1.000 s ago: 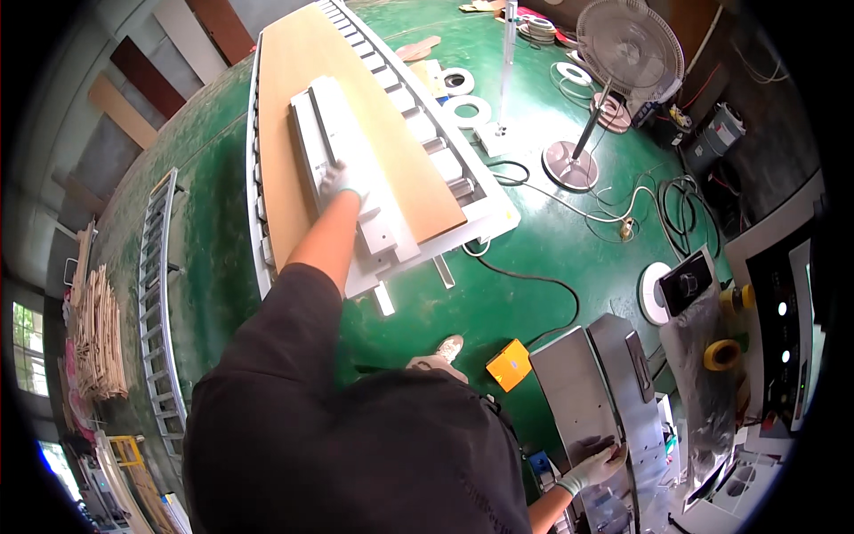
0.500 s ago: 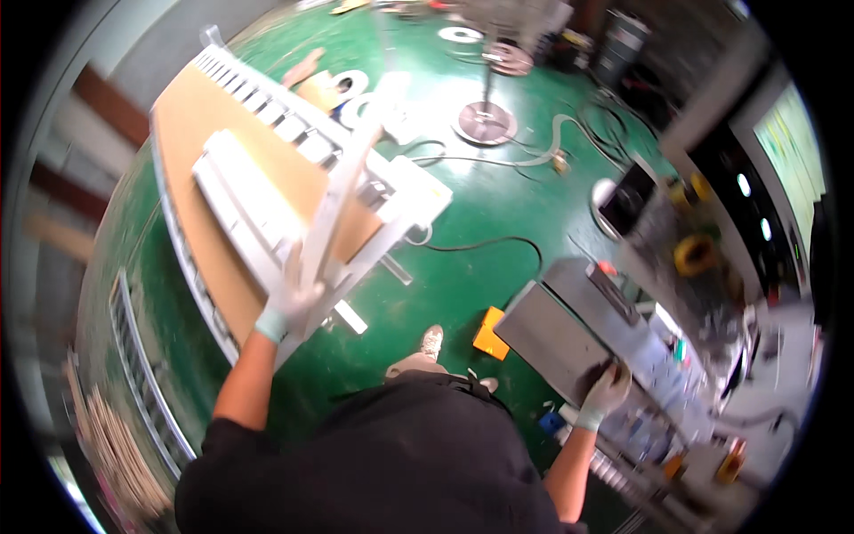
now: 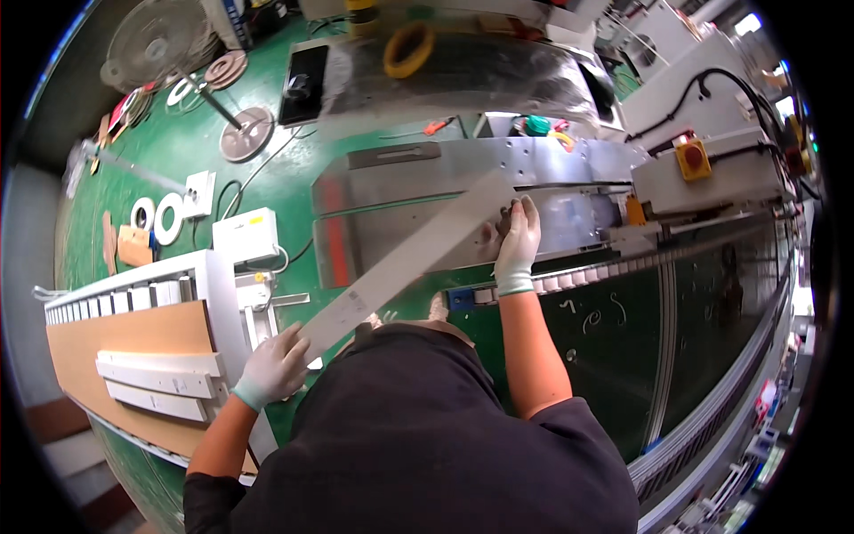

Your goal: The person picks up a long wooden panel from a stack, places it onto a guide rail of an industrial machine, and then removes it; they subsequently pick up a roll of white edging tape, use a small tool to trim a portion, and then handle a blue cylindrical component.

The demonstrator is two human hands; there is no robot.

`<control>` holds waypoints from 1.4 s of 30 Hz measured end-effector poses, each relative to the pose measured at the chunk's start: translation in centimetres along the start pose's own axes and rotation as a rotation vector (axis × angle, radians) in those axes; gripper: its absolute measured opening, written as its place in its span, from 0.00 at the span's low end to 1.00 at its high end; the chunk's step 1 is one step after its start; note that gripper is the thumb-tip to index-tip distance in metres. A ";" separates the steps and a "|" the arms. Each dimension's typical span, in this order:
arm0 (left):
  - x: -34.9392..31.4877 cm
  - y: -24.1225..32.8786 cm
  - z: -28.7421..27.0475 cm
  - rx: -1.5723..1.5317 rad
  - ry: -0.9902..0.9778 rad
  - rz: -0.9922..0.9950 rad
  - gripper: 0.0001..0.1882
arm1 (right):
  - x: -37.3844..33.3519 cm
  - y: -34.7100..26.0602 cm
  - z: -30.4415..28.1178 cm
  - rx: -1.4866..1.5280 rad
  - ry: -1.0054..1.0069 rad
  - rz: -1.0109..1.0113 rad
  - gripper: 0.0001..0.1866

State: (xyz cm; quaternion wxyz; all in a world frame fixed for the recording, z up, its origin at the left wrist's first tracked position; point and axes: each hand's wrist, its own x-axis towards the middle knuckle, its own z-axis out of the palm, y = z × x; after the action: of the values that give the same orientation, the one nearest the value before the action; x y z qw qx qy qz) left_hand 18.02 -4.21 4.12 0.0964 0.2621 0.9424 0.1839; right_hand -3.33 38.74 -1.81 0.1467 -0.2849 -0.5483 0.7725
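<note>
A long white strip-shaped board (image 3: 405,264) slants across in front of me, from lower left to upper right, above the grey metal bed of a machine (image 3: 405,222). Its near end is gripped by my gloved left hand (image 3: 274,367), with the thumb along the edge. At the far end, my gloved right hand (image 3: 518,245) has its fingers curled against the board's corner. Several similar white boards (image 3: 160,378) lie stacked on a brown sheet (image 3: 76,347) over a roller conveyor at my left.
A pedestal fan (image 3: 247,133) stands on the green floor at far left, near white rings (image 3: 169,219) and a white box (image 3: 245,234). A machine head with a red button (image 3: 693,157) is at right. A roller rail (image 3: 569,278) runs beside the metal bed.
My view has turned right toward the machine. The white board has swung from above the stack to over the metal bed, and my right hand has come to its far end.
</note>
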 end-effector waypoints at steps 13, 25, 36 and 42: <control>23.7 -0.9 0.5 0.310 0.071 0.119 0.32 | -2.4 -0.4 -6.5 0.338 -0.230 0.325 0.35; 25.4 2.9 4.9 0.223 0.320 -0.008 0.35 | -3.6 -0.2 1.2 0.640 -0.071 0.307 0.30; 20.4 2.8 7.0 0.175 0.298 -0.160 0.36 | 10.4 -4.1 -8.9 0.352 0.075 0.049 0.40; 20.4 2.8 6.4 0.174 0.252 -0.196 0.36 | 2.1 0.5 -4.5 0.474 -0.095 0.052 0.39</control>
State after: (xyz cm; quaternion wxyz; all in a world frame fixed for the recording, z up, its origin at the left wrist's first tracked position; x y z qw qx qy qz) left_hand 3.89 10.70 -2.38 -0.0280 0.1514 0.9804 0.1227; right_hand -2.25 43.08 -3.93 0.1635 -0.2196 -0.3507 0.8956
